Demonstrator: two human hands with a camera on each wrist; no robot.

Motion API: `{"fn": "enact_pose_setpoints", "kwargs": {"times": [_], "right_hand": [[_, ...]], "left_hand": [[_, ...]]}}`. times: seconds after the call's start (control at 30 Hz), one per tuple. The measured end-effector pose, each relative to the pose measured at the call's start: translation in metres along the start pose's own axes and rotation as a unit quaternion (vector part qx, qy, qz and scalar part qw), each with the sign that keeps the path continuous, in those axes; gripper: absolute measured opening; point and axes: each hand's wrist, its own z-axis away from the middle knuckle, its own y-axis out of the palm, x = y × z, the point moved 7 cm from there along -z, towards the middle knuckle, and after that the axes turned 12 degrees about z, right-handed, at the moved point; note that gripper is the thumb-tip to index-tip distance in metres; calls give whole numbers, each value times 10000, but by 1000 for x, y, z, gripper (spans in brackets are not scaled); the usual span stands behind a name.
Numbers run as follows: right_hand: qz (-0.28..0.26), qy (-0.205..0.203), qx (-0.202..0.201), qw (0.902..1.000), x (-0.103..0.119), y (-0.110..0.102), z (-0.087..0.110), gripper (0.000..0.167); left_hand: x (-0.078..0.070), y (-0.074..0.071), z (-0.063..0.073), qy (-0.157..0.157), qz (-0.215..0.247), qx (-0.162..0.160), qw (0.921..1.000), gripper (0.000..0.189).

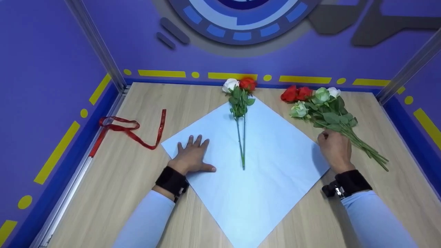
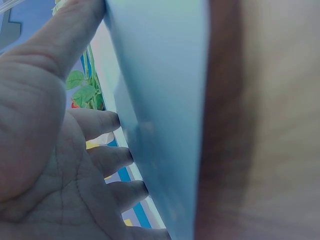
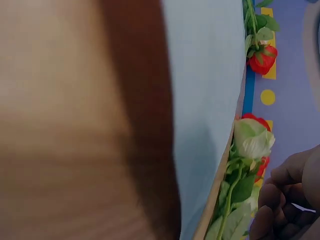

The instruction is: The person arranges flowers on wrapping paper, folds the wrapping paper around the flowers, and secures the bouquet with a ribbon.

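**A white rose and a red rose laid on the sheet, the bunch beside it**

The work looks to be at an early stage. The pale sheet is spread flat on the table as a diamond, one corner toward the far edge of the table and another toward the person. None of its visible corners is folded over. The white rose and the red rose lie side by side, their stems on the sheet and their blooms just past its far corner, with the stem ends meeting near the middle of the sheet.

Judging by the layout, most of the flowers are yet to be placed. The bunch lies toward the table's far right corner, just beyond the sheet, with two red blooms, two pale green and one white in sight; its stems slant toward the right edge. The red ribbon lies loose and looped near the table's left edge, tied round nothing, so any use of it seems to be left too.

The left hand has a wide grip: its fingers and thumb are spread on the sheet by the left corner, apparently steadying it, and it holds nothing. The right hand is at the sheet's right corner, close beside the stems of the bunch. Its grip is narrow, with the fingers curled in, and the right wrist view shows nothing between them. Whether it touches the sheet cannot be told.
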Motion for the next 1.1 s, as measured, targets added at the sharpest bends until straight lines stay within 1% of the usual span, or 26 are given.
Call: {"fn": "enact_pose_setpoints", "kwargs": {"times": [0.07, 0.23, 0.33, 0.47, 0.53, 0.63, 0.73, 0.93, 1.1], "right_hand": [[158, 107, 92, 9998, -10, 0, -1, 33], [489, 347, 545, 9967, -34, 3, -5, 42], [733, 277, 517, 9956, -45, 2, -7, 38], [1010, 201, 422, 9938, -58, -1, -9, 26], [1088, 258, 556, 9922, -64, 0, -9, 25], [1207, 351, 760, 9891, -69, 1, -9, 25], [1256, 385, 847, 9877, -71, 1, -10, 24], [1276, 271, 883, 9875, -71, 1, -11, 25], [1288, 186, 727, 9888, -69, 0, -13, 20]], "left_hand": [[0, 0, 1, 10, 21, -16, 10000, 113], [-1, 0, 1, 36, 44, -39, 10000, 112], [0, 0, 1, 23, 24, -37, 10000, 113], [0, 1, 0, -9, 45, -6, 10000, 113], [0, 1, 0, -12, 63, 7, 10000, 113], [0, 1, 1, -32, 29, 14, 10000, 114], [0, 1, 1, -28, -8, 1, 10000, 114], [-1, -1, 1, 65, 167, -34, 9998, 116], [-2, -3, 1, 254, 287, -95, 9992, 117]]}}
